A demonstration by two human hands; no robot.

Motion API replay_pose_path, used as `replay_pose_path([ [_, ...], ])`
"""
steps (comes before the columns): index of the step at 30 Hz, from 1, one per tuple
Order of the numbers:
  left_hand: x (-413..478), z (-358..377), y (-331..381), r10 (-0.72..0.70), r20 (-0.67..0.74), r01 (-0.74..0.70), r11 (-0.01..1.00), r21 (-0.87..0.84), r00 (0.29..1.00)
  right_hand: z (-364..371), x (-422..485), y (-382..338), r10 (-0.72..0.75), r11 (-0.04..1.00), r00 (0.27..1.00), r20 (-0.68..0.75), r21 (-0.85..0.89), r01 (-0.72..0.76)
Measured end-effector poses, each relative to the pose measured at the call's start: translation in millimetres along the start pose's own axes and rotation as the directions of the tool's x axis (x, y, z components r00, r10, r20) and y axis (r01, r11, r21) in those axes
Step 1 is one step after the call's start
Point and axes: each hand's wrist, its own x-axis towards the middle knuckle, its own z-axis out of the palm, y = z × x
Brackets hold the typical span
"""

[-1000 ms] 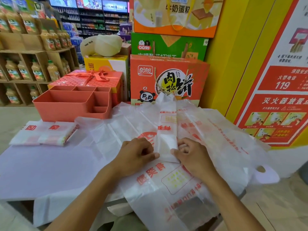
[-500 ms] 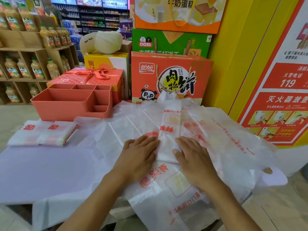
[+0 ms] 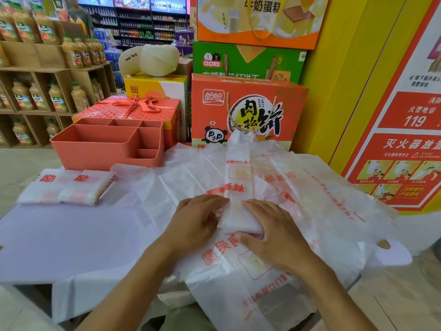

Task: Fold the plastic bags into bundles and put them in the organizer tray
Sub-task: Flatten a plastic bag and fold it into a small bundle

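Two finished bundles [image 3: 65, 187] lie side by side on the table [image 3: 59, 242], just in front of the tray's left end, not in it. The tray [image 3: 100, 152] stands upright at the back left; nothing shows in its compartments.

Left hand [image 3: 198, 219], right of the tray and nearer the camera, is flat with fingers straight. It presses along the left edge of the folded strip [image 3: 238, 185] and holds nothing. The strip is one bag folded into a long narrow band. It runs away from the person, right of the tray, on top of the loose bags [image 3: 338, 201].

Right hand [image 3: 278, 237], further right of the tray, has its fingers over the strip's near end and the thumb tucked at the end's lower edge. That looks like a pinch on the end; how far under the thumb goes is hidden.

So the strip sits between the two hands, near end in the right hand's hold, far end free and pointing at the boxes [image 3: 245, 108]. The loose bags spread right of the tray and hang over the table's near edge.

Step, my judgement: begin folding the strip up from its near end into a bundle. To do it well:
- The left palm stays flat to push air out and pin the crease.
- The right hand turns the end over squarely, edges lined up, in short even folds.
- Don't drag the slippery bags underneath.

The bundle then goes left to the tray.
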Motion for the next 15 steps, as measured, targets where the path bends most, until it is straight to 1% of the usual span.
replay_pose_path([
  [3, -0.9, 1.1, -0.3, 0.024, 0.015, -0.024, 1.000, 0.014, 1.000, -1.6, -1.3, -3.6, 0.048, 0.997, 0.999, -0.024, 0.066, -0.046],
  [6, -0.8, -0.3, 0.5, 0.045, 0.001, -0.045, 0.998, -0.045, 0.999, -6.9, -3.6, -5.2, 0.096, 0.974, 0.993, -0.068, 0.211, -0.080],
  [11, -1.5, -3.4, 1.1, 0.082, -0.009, -0.082, 0.987, -0.135, 0.997, -8.0, -5.0, -0.1, 0.134, 0.886, 0.985, -0.111, 0.459, -0.069],
  [15, -4.0, -8.6, 7.9, 0.011, -0.049, -0.022, 0.973, -0.230, 0.999, -7.7, -2.7, 3.5, 0.157, 0.866, 0.973, -0.170, 0.498, -0.052],
])
